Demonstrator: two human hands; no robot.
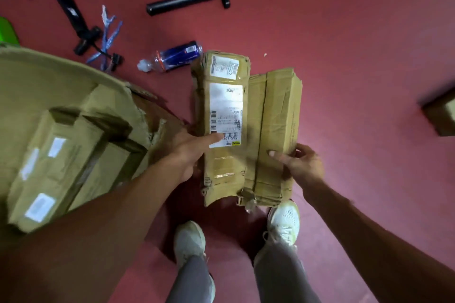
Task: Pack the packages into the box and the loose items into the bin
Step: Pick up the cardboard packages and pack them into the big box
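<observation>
Cardboard in both hands: my left hand [189, 152] clamps the labelled package [224, 106] by its edge, and my right hand [302, 165] pinches the plain package [278, 110], thumb on top. I judge they're held side by side for one lift into the box [49, 74] at nine o'clock.

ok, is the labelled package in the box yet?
Out: left hand grips labelled package, right hand the plain package, beside the box, above floor.
</observation>
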